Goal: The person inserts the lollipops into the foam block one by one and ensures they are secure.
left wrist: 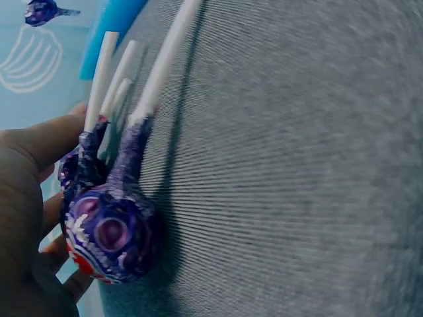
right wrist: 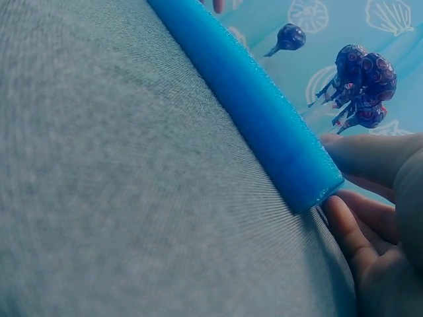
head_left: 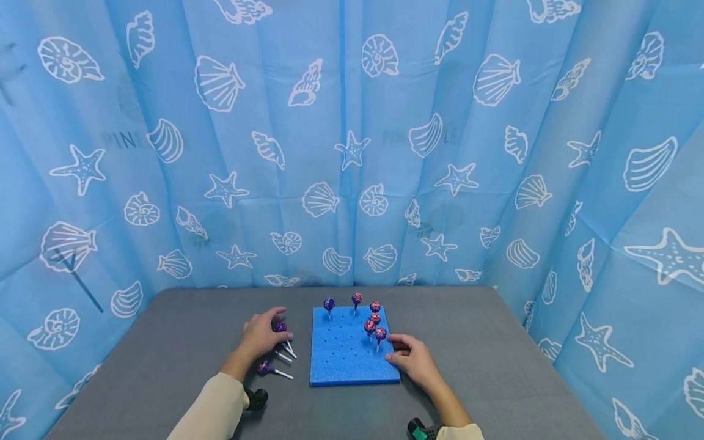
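My left hand [head_left: 258, 335] reaches over several purple-wrapped lollipops lying on the table left of the board. Its thumb and index finger stand apart on either side of one lollipop [head_left: 281, 327]. The left wrist view shows a lollipop [left wrist: 112, 231] close up with its white stick pointing away, and my thumb beside the sticks behind it. A blue foam board [head_left: 346, 360] with small holes lies in the middle, several lollipops standing upright along its back and right side. My right hand [head_left: 412, 360] rests thumb and fingertips against the board's right edge, near an upright lollipop [head_left: 381, 334].
Nearer me, another loose lollipop [head_left: 265, 367] lies with its stick toward the board. The grey table [head_left: 484, 366] ends at a blue curtain [head_left: 352, 171] printed with white shells and starfish. Black wrist devices sit at both cuffs.
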`<action>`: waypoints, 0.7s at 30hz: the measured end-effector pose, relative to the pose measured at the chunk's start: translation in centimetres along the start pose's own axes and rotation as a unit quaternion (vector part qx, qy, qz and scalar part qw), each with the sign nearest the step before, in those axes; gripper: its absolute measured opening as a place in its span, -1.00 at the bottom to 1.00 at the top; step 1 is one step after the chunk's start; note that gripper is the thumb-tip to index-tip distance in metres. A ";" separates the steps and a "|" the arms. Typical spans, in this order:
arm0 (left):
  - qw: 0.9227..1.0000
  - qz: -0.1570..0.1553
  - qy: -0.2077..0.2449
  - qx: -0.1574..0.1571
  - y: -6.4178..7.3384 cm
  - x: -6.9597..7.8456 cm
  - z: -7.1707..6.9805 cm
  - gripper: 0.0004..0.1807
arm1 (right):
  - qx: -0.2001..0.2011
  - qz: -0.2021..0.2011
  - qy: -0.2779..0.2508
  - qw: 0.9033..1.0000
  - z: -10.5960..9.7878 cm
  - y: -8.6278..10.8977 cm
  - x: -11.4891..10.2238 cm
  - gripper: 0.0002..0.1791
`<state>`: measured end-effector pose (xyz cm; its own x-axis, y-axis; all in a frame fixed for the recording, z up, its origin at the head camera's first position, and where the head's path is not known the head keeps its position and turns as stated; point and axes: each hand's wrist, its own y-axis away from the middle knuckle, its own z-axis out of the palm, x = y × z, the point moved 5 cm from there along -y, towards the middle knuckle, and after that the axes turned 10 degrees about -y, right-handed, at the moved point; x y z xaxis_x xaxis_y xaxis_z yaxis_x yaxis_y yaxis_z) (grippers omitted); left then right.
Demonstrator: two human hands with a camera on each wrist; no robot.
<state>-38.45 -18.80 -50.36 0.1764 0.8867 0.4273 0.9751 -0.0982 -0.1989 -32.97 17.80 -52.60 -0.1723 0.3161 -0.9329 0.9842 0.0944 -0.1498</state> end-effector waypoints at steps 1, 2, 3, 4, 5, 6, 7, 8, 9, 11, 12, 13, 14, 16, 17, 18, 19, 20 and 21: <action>1.000 -0.001 0.001 0.000 0.0 -0.1 0.1 -0.30 | 0.000 -0.002 -0.002 1.000 0.0 0.0 0.0 -0.57; 1.000 -0.002 0.001 0.001 0.0 -0.1 0.2 -0.31 | -0.001 -0.001 -0.005 1.000 0.0 0.0 0.0 -0.57; 1.000 -0.003 -0.001 0.002 -0.1 -0.2 0.4 -0.31 | -0.002 0.000 -0.007 1.000 0.0 0.0 0.0 -0.57; 1.000 -0.005 -0.002 0.003 -0.1 -0.3 0.5 -0.31 | -0.003 0.000 -0.008 1.000 0.0 0.0 0.0 -0.57; 1.000 -0.006 -0.002 0.005 -0.1 -0.4 0.6 -0.32 | -0.004 0.001 -0.008 1.000 0.0 0.0 0.0 -0.57; 1.000 -0.006 -0.004 0.008 -0.1 -0.4 0.7 -0.32 | -0.005 0.000 -0.007 1.000 0.0 0.0 0.1 -0.57; 1.000 -0.007 -0.004 0.010 -0.1 -0.5 0.8 -0.33 | -0.005 0.002 -0.006 1.000 0.0 0.0 0.1 -0.57; 1.000 -0.009 -0.003 0.011 -0.1 -0.6 0.9 -0.33 | -0.005 0.004 -0.005 1.000 0.0 0.0 0.1 -0.57; 1.000 -0.013 -0.001 0.012 -0.2 -0.7 1.0 -0.34 | -0.005 0.005 -0.003 1.000 0.0 -0.1 0.1 -0.57; 1.000 -0.018 0.006 0.017 -0.2 -0.8 1.0 -0.37 | -0.007 0.003 -0.002 1.000 0.0 -0.1 0.1 -0.57; 1.000 -0.018 0.008 0.020 -0.2 -0.9 0.9 -0.38 | -0.008 0.002 -0.002 1.000 0.0 -0.1 0.1 -0.57; 1.000 -0.020 0.010 0.021 -0.2 -0.9 0.9 -0.40 | -0.007 0.004 -0.005 1.000 -0.1 -0.1 0.1 -0.57; 0.999 -0.021 0.011 0.024 -0.2 -0.9 0.9 -0.41 | -0.008 0.003 -0.006 1.000 -0.1 -0.1 0.1 -0.57; 0.999 -0.020 0.012 0.027 -0.2 -1.0 0.8 -0.44 | -0.007 0.002 -0.007 1.000 -0.1 0.0 0.1 -0.57; 0.999 -0.020 0.012 0.027 -0.2 -0.9 0.8 -0.45 | -0.008 -0.001 -0.005 1.000 -0.1 0.0 0.1 -0.57; 0.999 -0.018 0.010 0.028 -0.2 -0.9 0.8 -0.47 | -0.006 0.002 -0.007 1.000 -0.2 0.0 0.1 -0.57; 0.999 -0.018 0.012 0.026 -0.2 -0.9 0.8 -0.47 | -0.005 0.002 -0.008 1.000 -0.2 0.0 0.1 -0.57; 0.999 -0.016 0.011 0.027 -0.1 -0.8 0.7 -0.48 | -0.007 0.000 -0.007 1.000 -0.2 0.0 0.1 -0.57; 0.999 -0.016 0.011 0.025 -0.1 -0.8 0.7 -0.49 | -0.005 0.000 -0.007 1.000 -0.2 0.0 0.1 -0.57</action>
<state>-38.73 -19.16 -51.30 0.1479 0.8787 0.4539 0.9725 -0.0457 -0.2285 -33.02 18.01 -52.68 -0.1707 0.3036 -0.9374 0.9839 0.1033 -0.1457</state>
